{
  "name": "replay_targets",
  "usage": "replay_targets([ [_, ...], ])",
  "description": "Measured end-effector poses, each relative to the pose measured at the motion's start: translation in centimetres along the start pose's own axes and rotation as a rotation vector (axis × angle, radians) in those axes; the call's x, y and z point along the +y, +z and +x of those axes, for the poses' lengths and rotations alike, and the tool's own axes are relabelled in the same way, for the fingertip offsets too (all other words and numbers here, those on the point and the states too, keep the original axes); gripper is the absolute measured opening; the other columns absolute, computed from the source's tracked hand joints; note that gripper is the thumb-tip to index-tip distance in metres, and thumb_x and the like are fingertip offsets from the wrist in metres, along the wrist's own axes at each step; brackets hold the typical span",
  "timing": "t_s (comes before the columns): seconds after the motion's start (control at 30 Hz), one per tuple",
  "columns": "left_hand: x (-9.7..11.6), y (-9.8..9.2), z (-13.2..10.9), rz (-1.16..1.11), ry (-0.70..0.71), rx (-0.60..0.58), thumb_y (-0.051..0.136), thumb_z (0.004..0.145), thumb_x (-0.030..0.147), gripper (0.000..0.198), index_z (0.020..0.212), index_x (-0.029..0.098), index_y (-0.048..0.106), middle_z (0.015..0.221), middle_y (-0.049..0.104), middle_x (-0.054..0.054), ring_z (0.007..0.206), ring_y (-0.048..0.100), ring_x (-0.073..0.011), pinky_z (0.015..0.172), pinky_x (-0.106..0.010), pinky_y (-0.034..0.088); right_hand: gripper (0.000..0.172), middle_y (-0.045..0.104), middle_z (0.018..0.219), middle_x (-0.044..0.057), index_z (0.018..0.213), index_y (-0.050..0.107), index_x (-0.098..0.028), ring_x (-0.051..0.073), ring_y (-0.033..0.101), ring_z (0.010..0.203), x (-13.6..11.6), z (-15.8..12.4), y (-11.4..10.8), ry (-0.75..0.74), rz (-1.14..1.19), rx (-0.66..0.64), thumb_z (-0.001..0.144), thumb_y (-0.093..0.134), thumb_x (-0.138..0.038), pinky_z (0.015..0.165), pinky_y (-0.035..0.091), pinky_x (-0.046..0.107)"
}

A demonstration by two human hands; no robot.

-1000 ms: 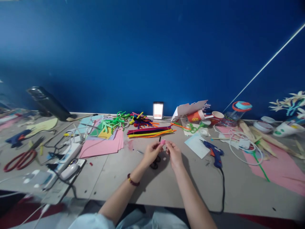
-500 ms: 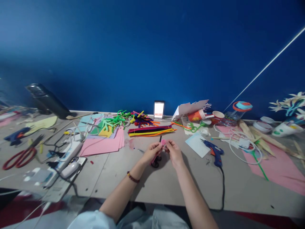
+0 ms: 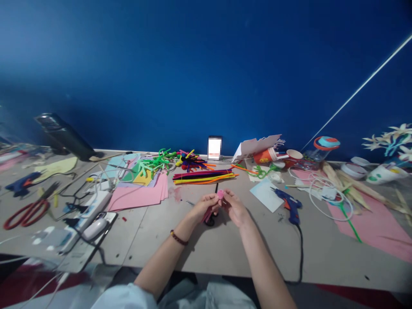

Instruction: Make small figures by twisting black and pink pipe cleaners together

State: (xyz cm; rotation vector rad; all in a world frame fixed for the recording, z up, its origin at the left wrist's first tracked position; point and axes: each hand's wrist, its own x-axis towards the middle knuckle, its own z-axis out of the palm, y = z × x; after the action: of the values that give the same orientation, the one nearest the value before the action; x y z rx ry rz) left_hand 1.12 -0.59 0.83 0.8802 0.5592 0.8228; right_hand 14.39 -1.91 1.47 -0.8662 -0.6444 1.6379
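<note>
A small pink piece (image 3: 220,194), which looks like a bent pipe cleaner, sits between the fingertips of both hands above the middle of the table. My left hand (image 3: 206,204) pinches it from the left, and pink strands (image 3: 207,214) hang below that palm. From the right, my right hand (image 3: 234,207) pinches the same piece with thumb and forefinger. Black looped handles (image 3: 210,222), apparently of scissors, lie beneath the hands, partly hidden. A thin black stick (image 3: 216,187) shows just behind the fingers. Beyond lies a bundle of coloured pipe cleaners (image 3: 202,176).
Pink paper sheets (image 3: 138,198), a power strip (image 3: 85,221) with cables and red-handled scissors (image 3: 27,213) lie on the left. To the right are a pale blue card (image 3: 266,195), a blue glue gun (image 3: 291,206) and paper cups (image 3: 265,155). A phone (image 3: 214,148) stands against the blue wall.
Both hands stay in nearly the same place. The fingers have shifted slightly around the pink piece, and the left hand now covers more of the black handles.
</note>
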Motion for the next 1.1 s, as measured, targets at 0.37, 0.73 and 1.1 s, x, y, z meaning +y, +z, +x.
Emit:
replay_targets([
  [0.37,0.3,-0.3,-0.2,-0.031,-0.029,-0.076,0.071,0.067,0.047,0.038,0.063,0.013,0.054,0.043,0.032,0.008,0.038,0.028,-0.0040,0.042,-0.018,0.035,0.033,0.066,0.063,0.000,0.077,0.071,-0.019,0.010,0.053,0.052,0.3,0.2,-0.6,-0.074,-0.092,-0.013,0.055,0.081,-0.042,0.049,0.036,0.023],
  [0.73,-0.4,-0.5,0.0,0.860,0.688,0.313,0.062,0.080,0.027,0.032,0.111,0.021,0.057,0.104,0.061,-0.008,0.091,0.059,-0.0160,0.073,-0.027,0.050,0.028,0.070,0.082,0.004,0.081,0.072,-0.019,0.016,0.061,0.069,0.7,0.5,-0.5,-0.360,-0.328,0.168,0.064,0.074,-0.041,0.064,0.050,0.028],
  [1.1,-0.7,-0.6,-0.2,1.047,0.906,0.372,0.057,0.084,0.019,0.020,0.103,0.021,0.063,0.095,0.068,-0.008,0.086,0.064,-0.0166,0.072,-0.029,0.054,0.028,0.072,0.082,0.004,0.084,0.073,-0.020,0.016,0.064,0.068,0.5,0.4,-0.4,-0.279,-0.297,0.085,0.064,0.075,-0.040,0.072,0.053,0.032],
])
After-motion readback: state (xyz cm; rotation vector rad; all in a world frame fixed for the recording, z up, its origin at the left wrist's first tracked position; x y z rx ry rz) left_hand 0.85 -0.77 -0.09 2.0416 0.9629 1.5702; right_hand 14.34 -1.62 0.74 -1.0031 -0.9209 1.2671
